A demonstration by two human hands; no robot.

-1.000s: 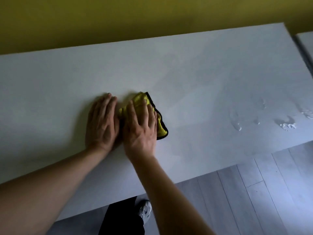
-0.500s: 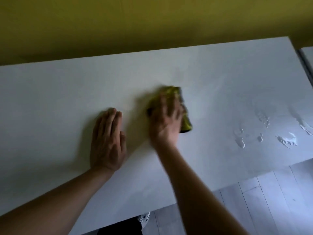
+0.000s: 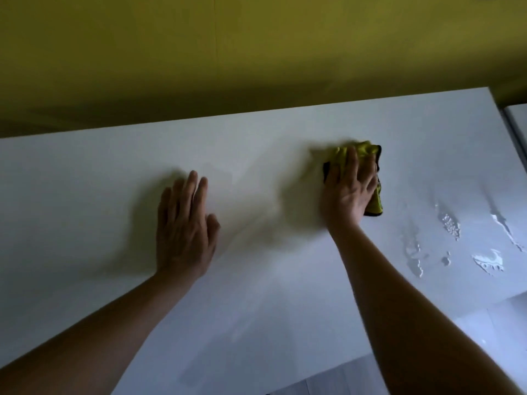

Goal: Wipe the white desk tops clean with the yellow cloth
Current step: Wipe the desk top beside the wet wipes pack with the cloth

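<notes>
Since a moment ago, the yellow cloth [image 3: 370, 178] has been slid to the right and away from the left hand [image 3: 184, 223], so the two hands are now well apart. The fingers [image 3: 352, 163] of the right hand [image 3: 346, 192] are laid flat and close together on top of the cloth, which is pressed onto the white desk top [image 3: 85, 209]. The cloth is bunched, with its long side running from near to far. The left hand is rested flat on the desk, fingers straight and together. The wet spots [image 3: 453, 229] are found just to the right of the cloth, so the right hand is much nearer to them. Beyond the spots, the desk's right edge and a second desk top [image 3: 519, 121] can be seen, so there is room to wipe that way.
</notes>
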